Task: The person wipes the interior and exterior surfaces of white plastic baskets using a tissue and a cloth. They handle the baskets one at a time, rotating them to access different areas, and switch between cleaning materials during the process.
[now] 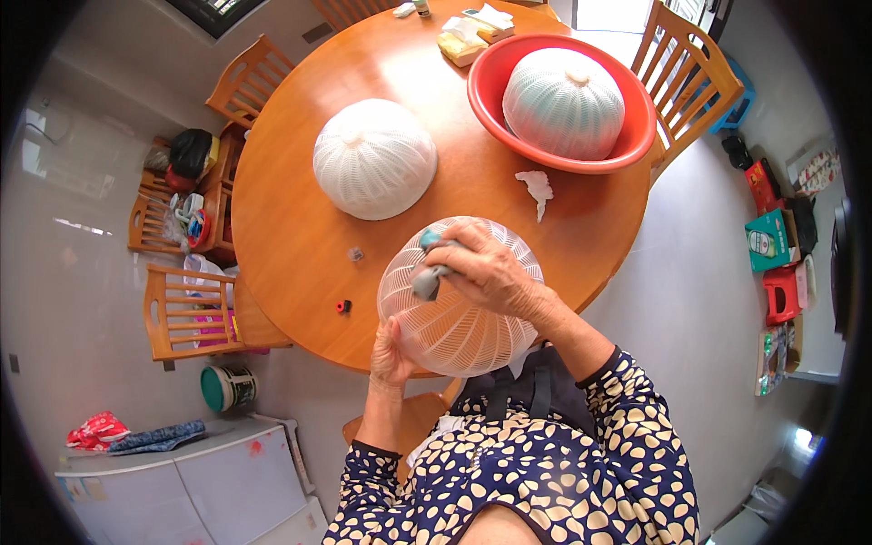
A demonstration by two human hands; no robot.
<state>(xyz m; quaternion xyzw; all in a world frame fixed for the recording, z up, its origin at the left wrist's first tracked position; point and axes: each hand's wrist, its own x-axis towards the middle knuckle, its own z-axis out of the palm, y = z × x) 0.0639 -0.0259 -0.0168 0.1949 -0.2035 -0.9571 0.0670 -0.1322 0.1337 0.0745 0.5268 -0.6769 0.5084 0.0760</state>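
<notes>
A translucent white mesh dome cover (472, 331) is held at the near edge of the round wooden table, in front of my body. My left hand (391, 357) grips its rim at the lower left. Bunched in the fingers of my right hand (495, 277) is a grey and teal cloth (427, 280), pressed against the upper part of the cover. Farther back, a second white mesh dome cover (374, 159) rests dome-up on the table. A third mesh dome cover (563, 102) sits inside a large red basin (490, 109) at the far right.
Crumpled white tissue (536, 193) lies on the wooden table (282, 182) near the basin. A small red and black object (343, 307) is at the left. Tissue packs (463, 41) stand at the far edge. Wooden chairs (191, 313) surround the table; a white cabinet (209, 481) stands lower left.
</notes>
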